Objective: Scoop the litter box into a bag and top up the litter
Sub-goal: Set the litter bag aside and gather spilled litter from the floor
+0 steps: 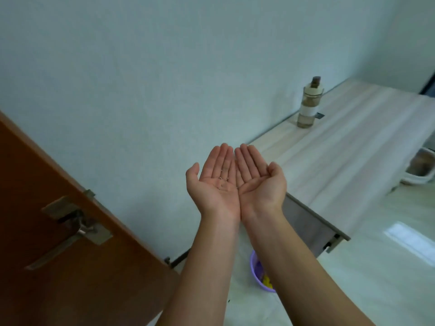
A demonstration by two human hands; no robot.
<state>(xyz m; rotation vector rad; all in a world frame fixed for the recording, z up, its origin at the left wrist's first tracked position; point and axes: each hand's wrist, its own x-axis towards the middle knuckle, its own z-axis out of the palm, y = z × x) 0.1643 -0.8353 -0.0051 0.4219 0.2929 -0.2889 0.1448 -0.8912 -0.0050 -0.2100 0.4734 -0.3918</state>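
Dim, soft, bluish light fills the room. A pale glare patch (410,242) lies at four o'clock. Edges bend and blur slightly.

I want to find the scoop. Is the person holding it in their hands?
No. The left hand and the right hand are held palms up, side by side, with straight fingers and no scoop.

Both palms face up, the left hand (215,182) and right hand (259,182) touching along their little-finger edges, a few tiny specks on the left palm. At two o'clock a bottle (308,107) stands on the pale table (341,147); at nine, a brown door (47,231).
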